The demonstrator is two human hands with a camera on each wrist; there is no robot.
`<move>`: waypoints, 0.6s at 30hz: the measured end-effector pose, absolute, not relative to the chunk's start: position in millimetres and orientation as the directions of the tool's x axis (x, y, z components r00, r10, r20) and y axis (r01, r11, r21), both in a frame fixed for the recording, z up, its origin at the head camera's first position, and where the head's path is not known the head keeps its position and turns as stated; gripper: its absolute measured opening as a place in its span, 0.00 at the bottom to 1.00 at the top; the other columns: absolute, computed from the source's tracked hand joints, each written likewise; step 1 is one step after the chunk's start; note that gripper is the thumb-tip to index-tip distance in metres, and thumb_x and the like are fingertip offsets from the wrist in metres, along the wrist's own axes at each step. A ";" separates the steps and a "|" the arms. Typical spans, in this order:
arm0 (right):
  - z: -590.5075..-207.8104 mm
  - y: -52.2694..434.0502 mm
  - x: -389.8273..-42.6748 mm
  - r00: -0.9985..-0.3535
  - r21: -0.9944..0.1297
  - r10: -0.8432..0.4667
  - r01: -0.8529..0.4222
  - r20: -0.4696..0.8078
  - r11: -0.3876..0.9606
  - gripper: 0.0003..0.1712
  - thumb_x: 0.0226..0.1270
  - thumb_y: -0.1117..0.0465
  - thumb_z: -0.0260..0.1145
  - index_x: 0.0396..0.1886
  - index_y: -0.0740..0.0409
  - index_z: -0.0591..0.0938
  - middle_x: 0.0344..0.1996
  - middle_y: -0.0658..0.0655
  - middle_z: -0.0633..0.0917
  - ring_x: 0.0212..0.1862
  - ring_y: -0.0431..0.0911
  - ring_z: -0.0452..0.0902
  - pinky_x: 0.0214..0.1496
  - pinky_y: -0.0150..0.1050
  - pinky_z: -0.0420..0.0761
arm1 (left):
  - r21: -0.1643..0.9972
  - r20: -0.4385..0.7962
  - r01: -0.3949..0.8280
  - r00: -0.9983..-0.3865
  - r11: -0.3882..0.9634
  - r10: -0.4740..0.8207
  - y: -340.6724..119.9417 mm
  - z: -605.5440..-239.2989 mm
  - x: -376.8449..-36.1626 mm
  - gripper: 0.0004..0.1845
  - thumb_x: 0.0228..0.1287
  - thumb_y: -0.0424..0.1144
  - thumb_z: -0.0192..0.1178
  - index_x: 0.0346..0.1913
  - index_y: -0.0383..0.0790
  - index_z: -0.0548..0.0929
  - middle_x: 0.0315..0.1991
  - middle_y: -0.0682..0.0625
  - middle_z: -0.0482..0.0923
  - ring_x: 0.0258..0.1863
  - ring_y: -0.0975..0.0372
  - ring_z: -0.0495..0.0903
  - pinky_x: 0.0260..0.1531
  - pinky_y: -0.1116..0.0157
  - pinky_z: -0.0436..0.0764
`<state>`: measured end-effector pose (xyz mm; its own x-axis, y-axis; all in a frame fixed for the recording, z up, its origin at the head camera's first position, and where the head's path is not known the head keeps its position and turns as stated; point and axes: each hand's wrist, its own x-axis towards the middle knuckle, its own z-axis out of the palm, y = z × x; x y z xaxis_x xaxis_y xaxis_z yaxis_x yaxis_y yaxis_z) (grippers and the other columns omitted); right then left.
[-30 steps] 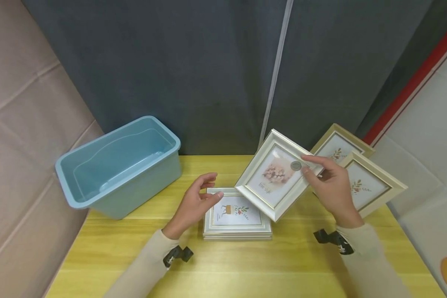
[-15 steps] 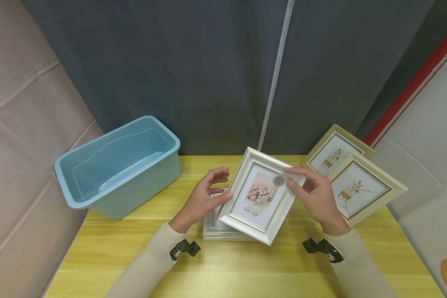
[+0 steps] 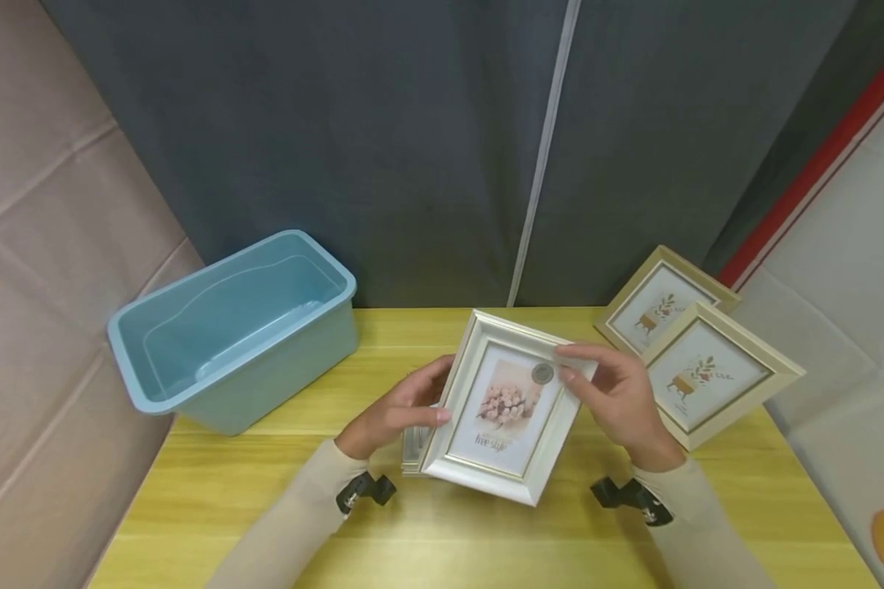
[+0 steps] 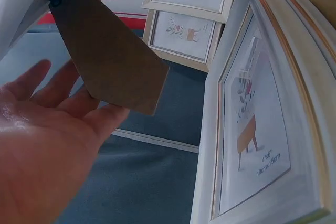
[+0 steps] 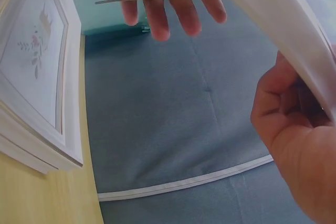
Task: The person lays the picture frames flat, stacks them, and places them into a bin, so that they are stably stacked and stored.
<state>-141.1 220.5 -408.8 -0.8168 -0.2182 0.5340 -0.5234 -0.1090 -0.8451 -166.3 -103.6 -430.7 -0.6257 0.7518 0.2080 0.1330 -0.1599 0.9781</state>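
A white picture frame [image 3: 501,409] with a flower print hangs tilted just above a stack of white frames [image 3: 411,448] on the yellow table [image 3: 265,499]. My right hand [image 3: 566,365] pinches the frame's upper right edge, thumb on the front. My left hand [image 3: 421,401] lies at the frame's left edge with straight fingers reaching under it. In the left wrist view the palm [image 4: 47,145] is flat below the frame's brown back stand [image 4: 110,51], beside the stack's top frame [image 4: 252,129]. The right wrist view shows my right hand [image 5: 294,129] under the white frame edge [image 5: 273,19].
An empty blue plastic bin [image 3: 236,327] stands at the table's back left. Two gold frames [image 3: 659,298] [image 3: 710,372] lean at the back right, close to my right hand. A dark grey curtain [image 3: 412,147] hangs behind the table.
The flower frame came left and down from near the gold frames to just over the stack. My left hand moved in under its left edge.
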 end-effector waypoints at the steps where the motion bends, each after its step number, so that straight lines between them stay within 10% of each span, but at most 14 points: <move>1: -408.3 220.7 -140.4 -0.817 -0.846 -0.222 -0.524 0.531 -0.098 0.24 0.64 0.88 0.58 0.55 0.70 0.85 0.58 0.47 0.88 0.53 0.41 0.88 0.38 0.41 0.91 | 0.979 0.203 0.120 -0.616 -0.164 0.761 -103.5 -430.9 -165.5 0.40 0.73 0.42 0.58 0.83 0.38 0.57 0.76 0.33 0.67 0.68 0.54 0.78 0.65 0.53 0.81; 18: -418.1 211.1 -144.2 -0.778 -0.777 -0.057 -0.614 0.625 -0.134 0.23 0.60 0.91 0.57 0.54 0.80 0.83 0.55 0.53 0.91 0.50 0.42 0.89 0.44 0.35 0.90 | 0.977 0.204 0.112 -0.738 -0.182 0.643 -108.6 -437.0 -150.0 0.35 0.76 0.30 0.54 0.83 0.37 0.57 0.72 0.26 0.69 0.63 0.58 0.81 0.57 0.59 0.86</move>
<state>-144.2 211.1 -418.1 -0.7784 -0.0573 0.6251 -0.6145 -0.1339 -0.7775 -150.0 -108.6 -437.0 -0.7384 0.6427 0.2044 0.1118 -0.1823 0.9769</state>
